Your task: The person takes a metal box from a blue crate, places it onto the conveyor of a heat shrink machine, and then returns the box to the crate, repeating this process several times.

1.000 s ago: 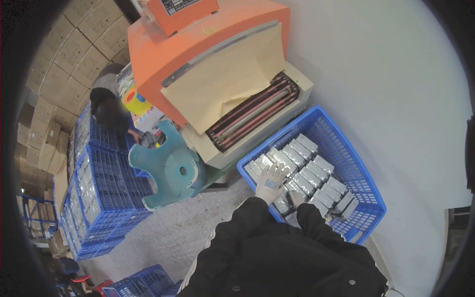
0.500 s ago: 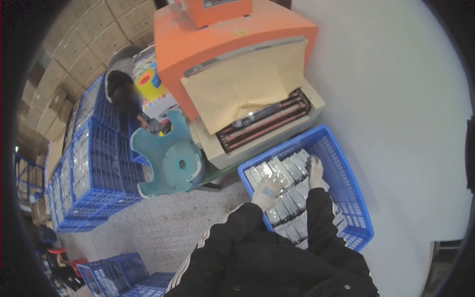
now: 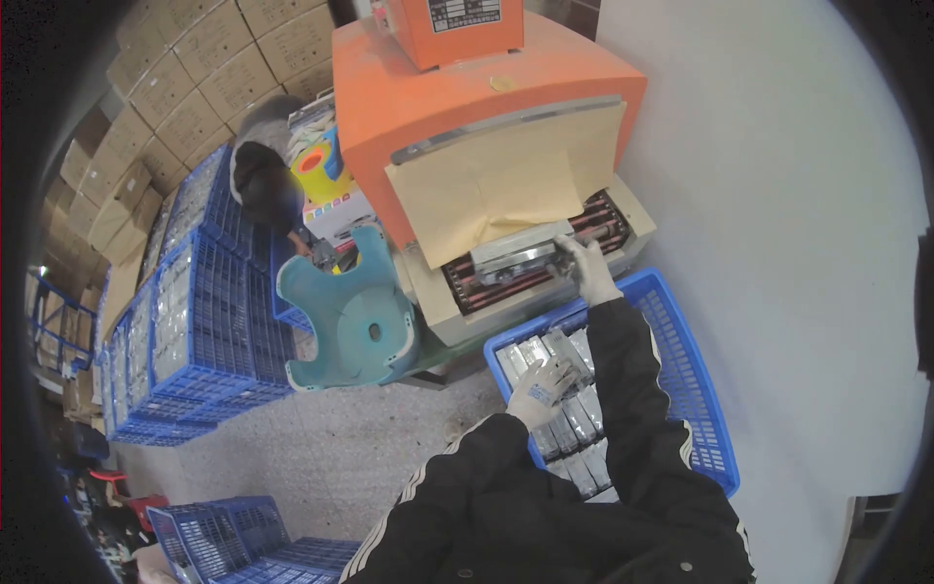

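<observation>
My right hand (image 3: 587, 270), in a pale glove, reaches to the roller outlet of the orange machine (image 3: 486, 107). Its fingers are curled at the right end of a silvery, shiny-wrapped box (image 3: 520, 251) lying on the rollers (image 3: 605, 222). Gloved as well, my left hand (image 3: 541, 391) rests over the wrapped boxes (image 3: 580, 417) in the blue basket (image 3: 696, 389), fingers spread on their tops. The boxes stand in rows in the basket; my right sleeve hides part of them. A tan sheet (image 3: 506, 180) hangs over the outlet, above the box.
A teal stool (image 3: 375, 331) stands left of the machine. Beyond it, a person (image 3: 268, 185) bends near stacked blue crates (image 3: 209, 321) of wrapped boxes. Cartons (image 3: 195, 97) line the back. More blue crates (image 3: 219, 530) sit at lower left. A white wall (image 3: 778, 243) borders the right.
My right hand has gone from the basket up to the machine's outlet, where a silvery box now lies on the rollers. The left hand stays over the basket. The view has shifted slightly.
</observation>
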Available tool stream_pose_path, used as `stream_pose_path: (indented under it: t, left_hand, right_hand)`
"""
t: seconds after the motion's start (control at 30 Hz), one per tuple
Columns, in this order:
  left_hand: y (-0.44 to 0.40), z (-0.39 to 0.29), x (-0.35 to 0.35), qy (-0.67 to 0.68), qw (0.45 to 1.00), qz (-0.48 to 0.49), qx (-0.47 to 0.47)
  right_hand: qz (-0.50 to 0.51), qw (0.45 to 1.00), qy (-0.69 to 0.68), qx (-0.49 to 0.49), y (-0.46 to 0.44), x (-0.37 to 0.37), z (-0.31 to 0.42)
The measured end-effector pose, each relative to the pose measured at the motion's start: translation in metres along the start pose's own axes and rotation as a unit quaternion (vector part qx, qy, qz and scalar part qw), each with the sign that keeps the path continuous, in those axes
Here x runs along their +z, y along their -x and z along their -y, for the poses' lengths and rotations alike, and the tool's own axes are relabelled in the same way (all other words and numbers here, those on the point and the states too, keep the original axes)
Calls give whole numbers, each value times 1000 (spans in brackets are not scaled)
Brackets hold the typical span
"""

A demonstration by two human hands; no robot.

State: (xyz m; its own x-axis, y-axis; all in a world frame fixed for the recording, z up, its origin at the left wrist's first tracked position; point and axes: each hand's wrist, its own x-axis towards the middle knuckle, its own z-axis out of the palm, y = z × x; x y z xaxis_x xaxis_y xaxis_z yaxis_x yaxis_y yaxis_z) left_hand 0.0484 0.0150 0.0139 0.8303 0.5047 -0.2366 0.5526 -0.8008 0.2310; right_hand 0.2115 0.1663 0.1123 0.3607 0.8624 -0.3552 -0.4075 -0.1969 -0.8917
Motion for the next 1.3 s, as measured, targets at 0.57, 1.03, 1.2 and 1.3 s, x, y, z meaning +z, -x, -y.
stream_pose_path:
  t: [0.57, 1.03, 1.2, 1.3]
  left_hand:
    - [-3, -3, -2, -81, 997, 7, 14]
    - [-2, -7, -2, -123, 992, -13, 4]
    - [-4, -7, -3, -102, 994, -26, -3]
    - [-5, -18, -16, -59, 995, -35, -78]
  right_hand:
    - [-232, 940, 232, -95, 165, -220, -56]
    - [4, 919, 395, -8, 110, -190, -158]
    - [-21, 921, 389, -32, 95, -188, -164]
    - [-40, 922, 384, -31, 91, -173, -156]
